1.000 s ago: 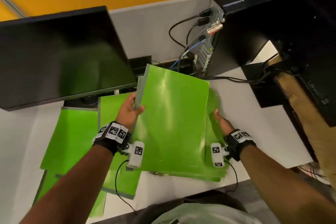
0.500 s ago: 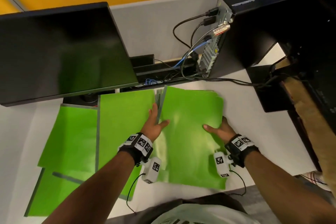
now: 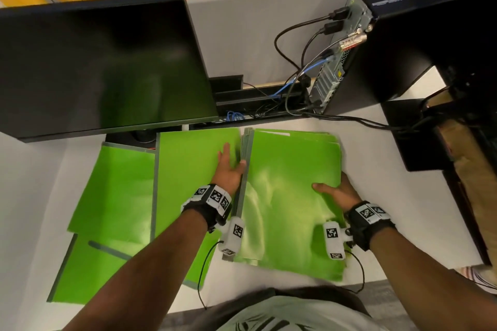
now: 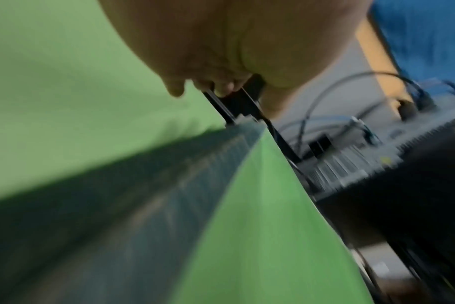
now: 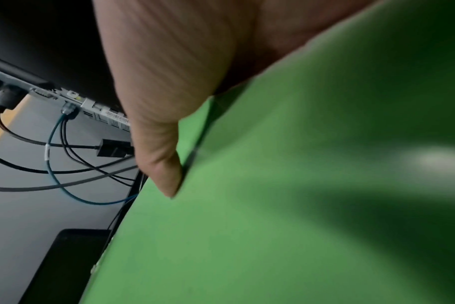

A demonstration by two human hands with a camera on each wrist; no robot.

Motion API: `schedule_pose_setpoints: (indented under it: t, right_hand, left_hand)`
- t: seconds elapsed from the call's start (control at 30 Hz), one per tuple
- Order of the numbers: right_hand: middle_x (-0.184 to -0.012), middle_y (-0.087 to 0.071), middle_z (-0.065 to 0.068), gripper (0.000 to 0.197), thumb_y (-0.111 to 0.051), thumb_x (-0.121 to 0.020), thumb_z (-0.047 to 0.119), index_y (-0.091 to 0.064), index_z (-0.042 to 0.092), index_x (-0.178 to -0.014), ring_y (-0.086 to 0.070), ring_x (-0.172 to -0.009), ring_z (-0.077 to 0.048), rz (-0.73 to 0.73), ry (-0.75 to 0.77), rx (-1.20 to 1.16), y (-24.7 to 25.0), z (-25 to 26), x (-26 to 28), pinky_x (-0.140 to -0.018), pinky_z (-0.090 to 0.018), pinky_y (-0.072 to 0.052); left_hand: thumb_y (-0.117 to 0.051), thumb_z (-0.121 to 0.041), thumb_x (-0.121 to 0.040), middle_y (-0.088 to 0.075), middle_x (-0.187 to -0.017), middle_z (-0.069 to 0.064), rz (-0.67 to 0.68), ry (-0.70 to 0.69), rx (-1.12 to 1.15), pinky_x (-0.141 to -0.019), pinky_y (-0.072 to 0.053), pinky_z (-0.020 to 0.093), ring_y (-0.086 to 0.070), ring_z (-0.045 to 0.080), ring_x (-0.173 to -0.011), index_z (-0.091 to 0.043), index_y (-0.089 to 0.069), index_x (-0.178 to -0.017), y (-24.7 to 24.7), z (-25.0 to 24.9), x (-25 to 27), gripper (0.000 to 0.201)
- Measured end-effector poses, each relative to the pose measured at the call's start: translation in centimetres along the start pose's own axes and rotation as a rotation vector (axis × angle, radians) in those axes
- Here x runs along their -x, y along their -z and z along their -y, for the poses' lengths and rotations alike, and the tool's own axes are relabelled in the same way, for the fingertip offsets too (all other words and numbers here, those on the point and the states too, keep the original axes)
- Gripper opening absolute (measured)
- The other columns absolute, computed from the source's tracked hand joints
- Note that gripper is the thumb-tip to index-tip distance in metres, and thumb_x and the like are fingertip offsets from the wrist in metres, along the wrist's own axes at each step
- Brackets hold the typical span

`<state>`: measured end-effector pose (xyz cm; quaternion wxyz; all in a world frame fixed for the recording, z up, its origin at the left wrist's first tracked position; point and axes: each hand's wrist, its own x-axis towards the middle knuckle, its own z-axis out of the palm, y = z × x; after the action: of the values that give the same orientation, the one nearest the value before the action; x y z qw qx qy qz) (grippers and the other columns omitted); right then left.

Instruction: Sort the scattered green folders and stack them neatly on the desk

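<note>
A stack of green folders (image 3: 290, 196) lies flat on the white desk (image 3: 32, 196), right of centre. My left hand (image 3: 228, 169) lies with straight fingers along the stack's grey spine edge, resting on a neighbouring green folder (image 3: 188, 164). In the left wrist view the fingertips (image 4: 175, 90) sit beside the layered spines (image 4: 221, 156). My right hand (image 3: 336, 191) holds the stack's right edge with the thumb (image 5: 164, 160) on top; its other fingers are hidden behind the edge. Two more green folders (image 3: 115, 188) (image 3: 88, 271) lie overlapping at the left.
A dark monitor (image 3: 102, 67) stands over the back left of the desk. A black computer tower (image 3: 390, 43) with trailing cables (image 3: 295, 75) stands at the back right. A low black box (image 3: 408, 137) sits right of the stack.
The stack, held tilted up off the desk a second ago, now lies flat. My left hand let go of its top left edge and flattened beside the spine.
</note>
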<state>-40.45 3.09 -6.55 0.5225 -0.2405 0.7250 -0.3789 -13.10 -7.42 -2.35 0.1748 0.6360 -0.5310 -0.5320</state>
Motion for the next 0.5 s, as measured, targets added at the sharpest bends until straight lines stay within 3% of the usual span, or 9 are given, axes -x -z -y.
schedule_pose_setpoints:
  t: [0.07, 0.13, 0.23, 0.4, 0.5]
  right_hand:
    - [-0.103, -0.065, -0.002, 0.054, -0.079, -0.073, 0.01, -0.054, 0.015, -0.121, -0.061, -0.094, -0.022, -0.074, -0.012, 0.052, -0.1, -0.2, -0.5, -0.079, -0.027, -0.047]
    - [-0.111, -0.066, -0.008, 0.062, -0.082, -0.069, 0.018, -0.056, 0.011, -0.124, -0.063, -0.097, -0.025, -0.098, -0.036, 0.098, -0.1, -0.7, -1.2, -0.081, -0.03, -0.048]
    - [-0.11, -0.067, -0.011, 0.058, -0.082, -0.07, 0.021, -0.059, 0.009, -0.121, -0.064, -0.095, -0.026, -0.108, -0.064, 0.131, 0.1, -0.9, -1.7, -0.079, -0.031, -0.048]
    - [-0.106, -0.066, -0.012, 0.051, -0.08, -0.073, 0.02, -0.06, 0.01, -0.119, -0.063, -0.094, -0.027, -0.126, -0.047, 0.166, 0.4, -0.3, -1.6, -0.08, -0.033, -0.048]
    - [-0.11, -0.066, -0.012, 0.056, -0.08, -0.072, 0.022, -0.058, 0.011, -0.123, -0.063, -0.096, -0.027, -0.104, -0.039, 0.179, 0.8, -0.3, -1.8, -0.08, -0.033, -0.048]
  left_hand:
    - [-0.064, -0.02, -0.087, -0.015, -0.159, 0.011, -0.321, 0.115, -0.212, -0.118, -0.021, 0.041, -0.015, 0.028, -0.147, -0.017, -0.018, -0.15, 2.6, 1.4, -0.8, 0.078]
    - [-0.073, -0.031, -0.078, -0.027, -0.15, 0.016, -0.515, 0.337, -0.449, -0.112, -0.031, 0.044, -0.025, 0.032, -0.14, -0.007, -0.024, -0.144, 5.6, 3.2, -0.8, 0.086]
    - [-0.078, -0.048, -0.067, -0.03, -0.142, 0.022, -0.476, 0.578, -0.573, -0.106, -0.032, 0.047, -0.029, 0.036, -0.132, 0.0, -0.025, -0.139, 8.0, 5.7, 0.0, 0.102]
    - [-0.082, -0.057, -0.055, -0.044, -0.133, 0.022, -0.4, 0.627, -0.577, -0.101, -0.042, 0.049, -0.045, 0.039, -0.124, -0.002, -0.03, -0.135, 10.8, 10.4, -0.3, 0.111]
    - [-0.084, -0.039, -0.064, -0.056, -0.128, 0.019, -0.303, 0.504, -0.349, -0.096, -0.048, 0.046, -0.056, 0.037, -0.116, -0.002, -0.043, -0.13, 13.3, 12.0, -0.3, 0.086]
